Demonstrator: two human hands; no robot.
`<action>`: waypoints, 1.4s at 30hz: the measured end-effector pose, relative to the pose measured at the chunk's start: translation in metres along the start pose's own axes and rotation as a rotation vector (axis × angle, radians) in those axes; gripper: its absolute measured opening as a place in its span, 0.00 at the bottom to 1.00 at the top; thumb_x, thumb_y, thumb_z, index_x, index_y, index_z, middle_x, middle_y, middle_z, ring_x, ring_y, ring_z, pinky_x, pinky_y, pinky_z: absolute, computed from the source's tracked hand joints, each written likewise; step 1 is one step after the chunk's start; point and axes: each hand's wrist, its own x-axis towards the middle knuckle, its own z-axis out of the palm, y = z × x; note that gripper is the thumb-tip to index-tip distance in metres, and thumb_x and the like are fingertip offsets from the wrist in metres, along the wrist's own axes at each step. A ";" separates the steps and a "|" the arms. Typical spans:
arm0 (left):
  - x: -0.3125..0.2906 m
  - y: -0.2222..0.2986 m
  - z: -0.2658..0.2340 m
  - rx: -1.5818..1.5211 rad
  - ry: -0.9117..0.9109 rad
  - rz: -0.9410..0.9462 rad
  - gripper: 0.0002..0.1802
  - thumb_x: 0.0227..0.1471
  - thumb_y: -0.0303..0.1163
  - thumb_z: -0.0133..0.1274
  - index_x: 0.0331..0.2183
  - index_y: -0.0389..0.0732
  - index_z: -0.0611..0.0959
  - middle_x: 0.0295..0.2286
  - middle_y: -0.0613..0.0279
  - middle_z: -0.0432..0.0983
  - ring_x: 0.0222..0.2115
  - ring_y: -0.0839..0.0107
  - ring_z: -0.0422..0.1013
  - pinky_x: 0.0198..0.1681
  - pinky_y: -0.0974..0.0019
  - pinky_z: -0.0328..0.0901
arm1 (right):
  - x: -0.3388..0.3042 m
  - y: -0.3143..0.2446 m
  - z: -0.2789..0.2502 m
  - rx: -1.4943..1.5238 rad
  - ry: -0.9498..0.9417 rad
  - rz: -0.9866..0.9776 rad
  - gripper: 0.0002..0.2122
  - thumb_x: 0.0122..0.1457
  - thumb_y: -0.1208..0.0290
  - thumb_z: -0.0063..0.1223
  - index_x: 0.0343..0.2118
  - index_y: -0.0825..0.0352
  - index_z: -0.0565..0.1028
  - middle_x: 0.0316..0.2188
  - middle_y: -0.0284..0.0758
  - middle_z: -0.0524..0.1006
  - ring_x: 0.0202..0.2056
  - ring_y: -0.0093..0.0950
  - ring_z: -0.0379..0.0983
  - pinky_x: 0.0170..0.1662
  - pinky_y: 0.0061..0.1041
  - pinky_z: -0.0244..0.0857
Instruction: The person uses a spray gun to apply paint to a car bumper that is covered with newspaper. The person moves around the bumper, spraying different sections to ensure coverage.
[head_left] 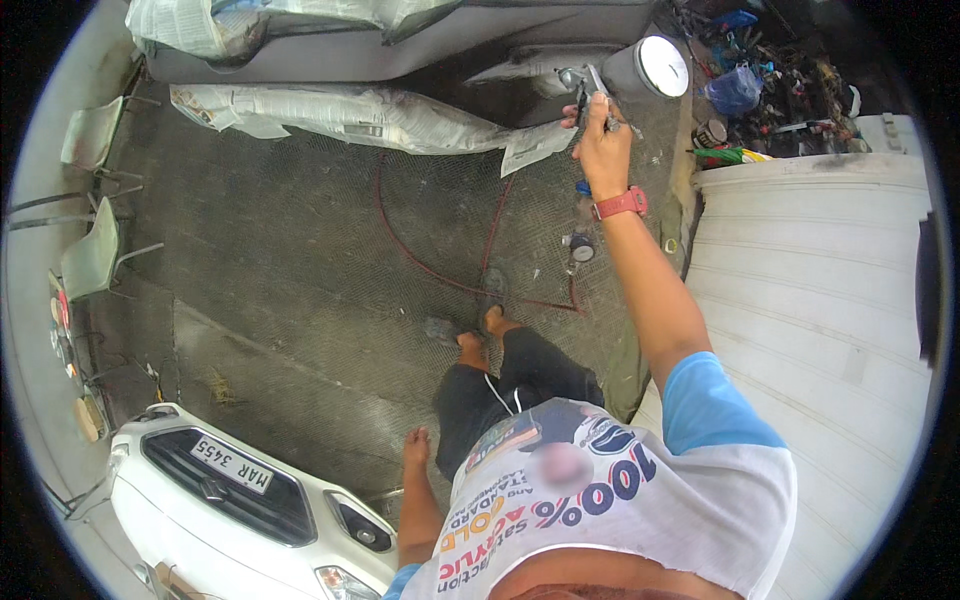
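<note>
Reaching forward at the upper right, my right hand (603,140) grips a metallic spray gun (592,82). The fingers wrap its handle, and a red band circles that wrist. Beneath the hand a round gauge (581,248) joins a thin red hose (405,240) that curves over the floor. Just ahead of the gun is the lower part of a grey car body (330,50), masked with newspaper sheets (350,112). My left hand (417,446) hangs by my left hip; its fingers look loosely extended and hold nothing visible.
A white-lidded bucket (662,66) stands right of the gun. Beyond it lies a heap of assorted clutter (790,90). A white ribbed panel (800,280) borders the right side. The front of a white car (230,510) is at lower left, with pale chairs (92,250) along the left wall.
</note>
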 end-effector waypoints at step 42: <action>0.063 0.230 -0.195 -0.232 0.132 0.110 0.25 0.71 0.34 0.45 0.65 0.34 0.71 0.62 0.49 0.70 0.61 0.58 0.69 0.65 0.57 0.63 | -0.046 -0.106 0.111 0.049 -0.462 0.199 0.24 0.76 0.51 0.40 0.53 0.70 0.79 0.28 0.35 0.83 0.19 0.18 0.74 0.18 0.20 0.65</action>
